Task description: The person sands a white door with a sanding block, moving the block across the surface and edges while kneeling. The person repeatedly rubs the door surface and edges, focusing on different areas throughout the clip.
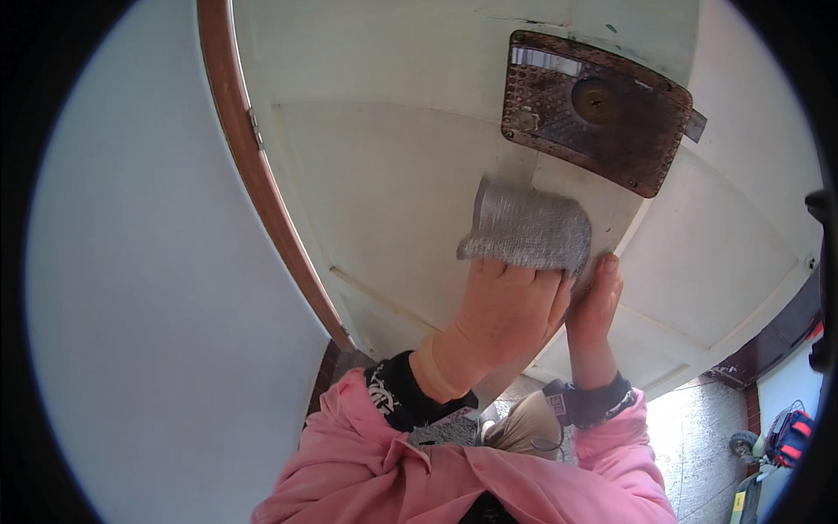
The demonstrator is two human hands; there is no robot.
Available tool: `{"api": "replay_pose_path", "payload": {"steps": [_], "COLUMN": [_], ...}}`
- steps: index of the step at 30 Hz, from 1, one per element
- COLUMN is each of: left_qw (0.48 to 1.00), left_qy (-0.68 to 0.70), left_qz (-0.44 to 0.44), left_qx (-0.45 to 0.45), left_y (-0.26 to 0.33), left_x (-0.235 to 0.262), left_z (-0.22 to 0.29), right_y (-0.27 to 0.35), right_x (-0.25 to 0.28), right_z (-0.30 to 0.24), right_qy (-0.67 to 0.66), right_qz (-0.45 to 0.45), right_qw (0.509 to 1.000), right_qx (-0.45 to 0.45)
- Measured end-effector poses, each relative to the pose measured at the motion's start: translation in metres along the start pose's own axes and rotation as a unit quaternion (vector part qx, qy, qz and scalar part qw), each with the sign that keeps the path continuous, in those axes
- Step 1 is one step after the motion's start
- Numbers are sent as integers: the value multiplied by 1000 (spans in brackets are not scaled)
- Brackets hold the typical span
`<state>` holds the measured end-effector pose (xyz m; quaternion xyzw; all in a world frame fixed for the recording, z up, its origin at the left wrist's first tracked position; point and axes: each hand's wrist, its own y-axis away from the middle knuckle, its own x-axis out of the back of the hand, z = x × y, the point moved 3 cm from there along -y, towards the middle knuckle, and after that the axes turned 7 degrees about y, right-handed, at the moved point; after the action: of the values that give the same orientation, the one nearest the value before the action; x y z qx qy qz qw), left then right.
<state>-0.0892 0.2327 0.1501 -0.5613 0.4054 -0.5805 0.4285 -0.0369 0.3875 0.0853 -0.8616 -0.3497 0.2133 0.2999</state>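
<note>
My left hand point(504, 307) presses a grey woven cloth point(531, 225) against the cream panelled door point(393, 192). The cloth covers its fingertips, and its edges look slightly blurred. Close beside it, my right hand point(595, 307) grips the door's vertical edge with the thumb pointing up; its other fingers are mostly hidden. Above the cloth, a worn brown metal lock case point(602, 144) is mounted on the door, with a round boss on its face and a bolt point(696, 126) sticking out at the right.
A brown wooden door frame point(253, 166) with a hinge stands left, beside a pale wall point(166, 262). Tiled floor point(690, 437) shows at lower right, where a small wheeled thing with a red and dark blue bag point(793, 437) stands. My shoe and trouser leg show below.
</note>
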Motion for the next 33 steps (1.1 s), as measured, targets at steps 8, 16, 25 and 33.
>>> {"api": "replay_pose_path", "payload": {"steps": [8,16,25,33], "left_qw": [998,998,996,998], "left_qy": [-54,-62,-71,-46], "left_qz": [-9,-3,10,-26], "left_qx": [25,-12,-45,-19], "left_y": [-14,-9,-21,18], "left_x": [-2,4,11,29], "left_z": [4,1,3,-8], "right_y": [2,4,4,7], "right_x": [-2,-1,-4,-3], "right_z": [1,3,-1,1], "right_qy": [-16,-23,-11,-13], "right_qz": [-4,5,17,20], "right_qw": [1000,1000,1000,1000], "right_qx": [2,-14,-23,-8]}}
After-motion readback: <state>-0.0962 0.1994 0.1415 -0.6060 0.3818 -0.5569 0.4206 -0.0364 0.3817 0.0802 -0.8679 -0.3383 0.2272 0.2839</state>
